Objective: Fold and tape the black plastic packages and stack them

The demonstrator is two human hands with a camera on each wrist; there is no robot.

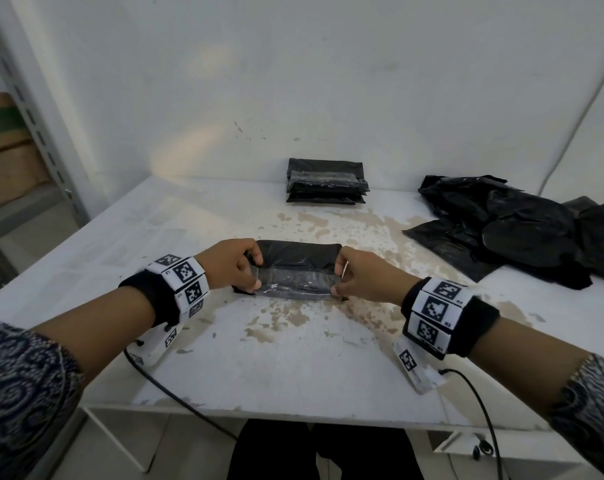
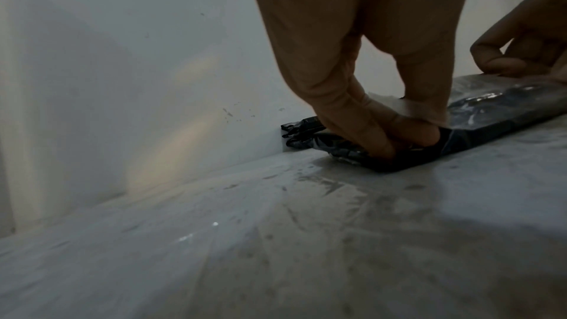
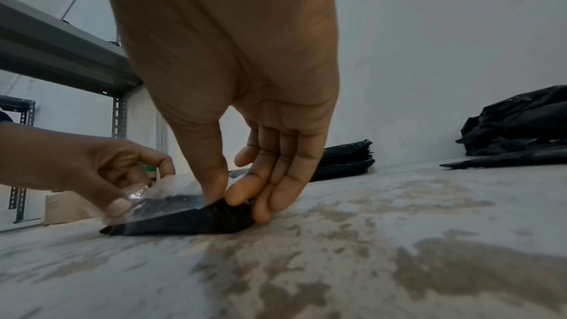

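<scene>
A folded black package [image 1: 298, 261] lies at the middle of the white table [image 1: 293, 358], with a strip of clear tape [image 1: 293, 285] along its near side. My left hand [image 1: 252, 276] pinches the tape's left end between thumb and forefinger, and that end [image 3: 138, 193] stands slightly lifted off the package [image 3: 184, 220]. My right hand [image 1: 338, 279] pinches the package's right end, thumb on top and fingers [image 3: 261, 193] curled round the edge. In the left wrist view my left hand [image 2: 395, 137] sits at the crumpled end of the package [image 2: 497, 110].
A stack of taped black packages [image 1: 326, 187] sits against the back wall. A loose pile of unfolded black bags [image 1: 518, 233] covers the table's right side. A metal shelf rack [image 1: 34, 133] stands to the left. Cables [image 1: 176, 396] hang over the near table edge.
</scene>
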